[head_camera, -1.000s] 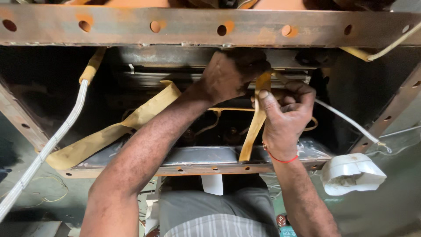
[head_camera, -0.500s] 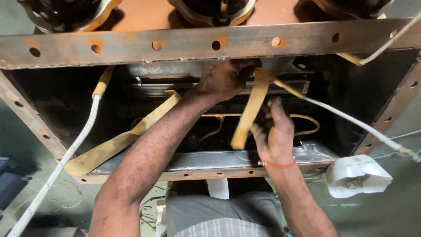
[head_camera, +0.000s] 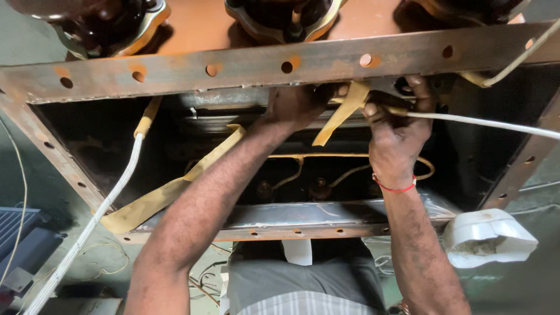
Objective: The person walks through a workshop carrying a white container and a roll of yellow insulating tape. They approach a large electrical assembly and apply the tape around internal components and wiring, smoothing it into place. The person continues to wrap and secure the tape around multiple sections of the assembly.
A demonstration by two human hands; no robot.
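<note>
While the left hand (head_camera: 297, 105) is closed on a yellow strip (head_camera: 344, 111), a white cord (head_camera: 484, 123) is gripped by the right hand (head_camera: 396, 131) under the rusty bar (head_camera: 245, 67).

Open tank mouth (head_camera: 478, 163), flange bar (head_camera: 245, 67) close overhead

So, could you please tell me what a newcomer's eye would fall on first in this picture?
Probably the two bare hands reaching into the dark rusty metal tank: the left hand under the rusty drilled steel bar across the top, the right hand, with a red thread at the wrist, gripping a tan paper strip. Next, the crumpled white tape roll at lower right.
</note>
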